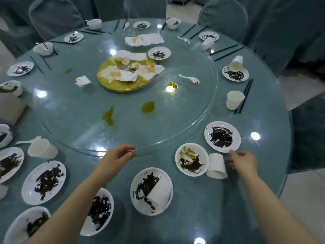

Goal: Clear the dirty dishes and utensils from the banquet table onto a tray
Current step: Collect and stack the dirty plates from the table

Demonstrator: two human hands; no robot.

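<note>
Several white plates smeared with dark sauce ring the round table (202, 217). My right hand (243, 161) pinches the near rim of one dirty plate (222, 136) at the right. Beside it a plate with green and dark smears (192, 159) touches an overturned white cup (216, 166). My left hand (119, 154) grips the near edge of the glass turntable (123, 127) with curled fingers. Another plate (151, 191) in front of me holds a tipped cup. No tray is in view.
Soiled napkins lie on a gold platter (109, 83) at the turntable's middle, with a white spoon (189, 78) and green spills nearby. Cups, small bowls and dark chopsticks sit round the far rim. Covered chairs (225, 16) surround the table.
</note>
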